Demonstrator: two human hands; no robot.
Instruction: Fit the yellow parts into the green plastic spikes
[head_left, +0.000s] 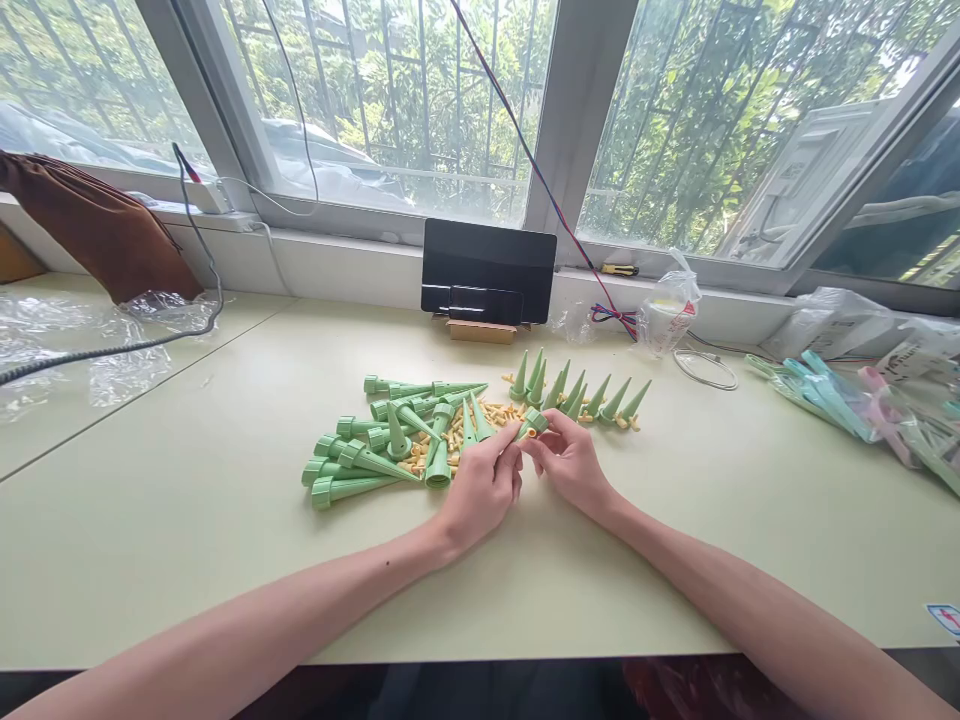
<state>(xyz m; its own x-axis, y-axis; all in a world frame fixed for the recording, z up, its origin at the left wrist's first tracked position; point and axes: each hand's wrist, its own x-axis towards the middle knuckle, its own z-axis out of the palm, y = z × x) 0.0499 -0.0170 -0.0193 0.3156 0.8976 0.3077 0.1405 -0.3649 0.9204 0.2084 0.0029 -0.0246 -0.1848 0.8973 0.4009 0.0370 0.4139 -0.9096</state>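
Observation:
A green plastic plant watering spike is held between my two hands, its ribbed cap toward the right. My left hand is closed around its body, hiding most of the shaft. My right hand pinches the cap end with thumb and forefinger, beside a small yellow valve on the spike. Left of my hands lies a pile of green watering spikes with caps, a few standing upright. Loose yellow valves are heaped among them. Beyond my right hand, several spikes stand point up in rows with yellow valves at their bases.
A black tablet with a phone before it leans on a small stand by the window. A bagged cup and coiled cable are behind right. Wrapped pastel items lie far right; plastic wrap and a brown bag lie left.

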